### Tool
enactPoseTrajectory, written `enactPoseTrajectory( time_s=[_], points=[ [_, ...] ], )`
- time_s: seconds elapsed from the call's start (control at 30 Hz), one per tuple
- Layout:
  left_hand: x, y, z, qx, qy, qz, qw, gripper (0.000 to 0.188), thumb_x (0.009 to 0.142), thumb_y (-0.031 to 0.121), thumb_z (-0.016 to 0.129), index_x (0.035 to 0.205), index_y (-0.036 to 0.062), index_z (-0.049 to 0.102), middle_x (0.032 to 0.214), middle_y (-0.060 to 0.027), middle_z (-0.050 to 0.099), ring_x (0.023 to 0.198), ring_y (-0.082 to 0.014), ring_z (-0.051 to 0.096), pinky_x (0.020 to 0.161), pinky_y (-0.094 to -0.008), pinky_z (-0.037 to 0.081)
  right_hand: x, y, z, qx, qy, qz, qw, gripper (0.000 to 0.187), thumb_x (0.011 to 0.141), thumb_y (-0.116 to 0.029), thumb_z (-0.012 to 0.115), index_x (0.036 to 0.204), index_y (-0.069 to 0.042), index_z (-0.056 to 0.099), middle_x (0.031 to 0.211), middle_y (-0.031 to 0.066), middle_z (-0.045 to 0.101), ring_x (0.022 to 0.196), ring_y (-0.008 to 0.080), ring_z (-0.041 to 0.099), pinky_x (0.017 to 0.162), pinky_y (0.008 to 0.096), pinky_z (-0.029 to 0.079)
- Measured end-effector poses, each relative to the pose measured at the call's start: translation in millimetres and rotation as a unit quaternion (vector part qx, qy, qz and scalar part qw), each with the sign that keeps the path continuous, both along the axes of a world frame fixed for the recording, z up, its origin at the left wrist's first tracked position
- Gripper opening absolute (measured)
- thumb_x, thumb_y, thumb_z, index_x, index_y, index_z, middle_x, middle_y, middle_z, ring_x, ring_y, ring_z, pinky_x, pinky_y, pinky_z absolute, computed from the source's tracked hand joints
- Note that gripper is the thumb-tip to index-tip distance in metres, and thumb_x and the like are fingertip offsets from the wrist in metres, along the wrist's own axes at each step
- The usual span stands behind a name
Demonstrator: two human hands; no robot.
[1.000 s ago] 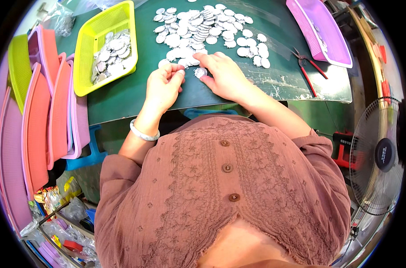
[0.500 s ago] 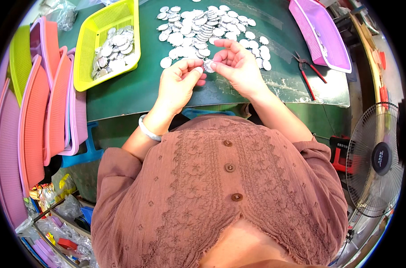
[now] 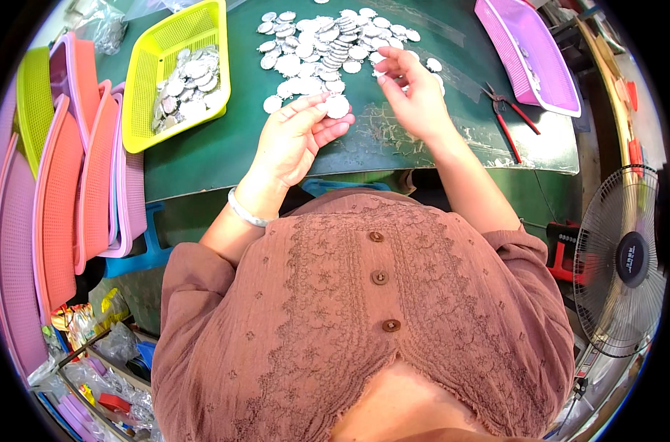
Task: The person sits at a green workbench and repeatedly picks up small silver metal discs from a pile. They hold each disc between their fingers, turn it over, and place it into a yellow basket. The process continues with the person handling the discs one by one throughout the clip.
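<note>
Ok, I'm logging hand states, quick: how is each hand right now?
Left hand: closed on a round silvery disc.
Right hand: partly open, fingers loosely curled, no clear hold on anything.

1. Disc pile [image 3: 327, 48]: on worktop [image 3: 202, 166], between left basket [image 3: 225, 74] and right basket [image 3: 510, 62].
2. Loose discs [image 3: 195, 74]: in left basket.
3. Pliers [image 3: 508, 135]: before right basket.
4. Basket stack [image 3: 57, 206]: left of worktop.
5. Fan [image 3: 632, 258]: right of worktop.
6. Single disc [image 3: 338, 107]: in left hand [image 3: 294, 138].
</note>
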State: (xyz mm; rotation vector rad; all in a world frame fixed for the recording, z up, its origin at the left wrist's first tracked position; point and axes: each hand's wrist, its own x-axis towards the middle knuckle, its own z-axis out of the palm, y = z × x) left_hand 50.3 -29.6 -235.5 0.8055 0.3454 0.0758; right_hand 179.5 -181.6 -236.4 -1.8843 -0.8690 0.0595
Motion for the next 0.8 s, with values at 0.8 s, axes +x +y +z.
enactPoseTrajectory(
  time_s=[0.8],
  points=[
    [0, 2, 13, 0.005, 0.012, -0.005, 1.000, 0.026, 0.087, 0.008, 0.047, 0.107, -0.0085, 0.050, 0.097, -0.0202, 0.060, 0.085, -0.0211, 0.062, 0.070, -0.0233, 0.053, 29, 4, -26, -0.192, -0.265, -0.012, 0.945, 0.048, 0.070, -0.009, 0.062, 0.117, -0.010, 0.048, 0.096, 0.0068, 0.060, 0.097, 0.0270, 0.050, 0.083, 0.0399, 0.036]
  ],
)
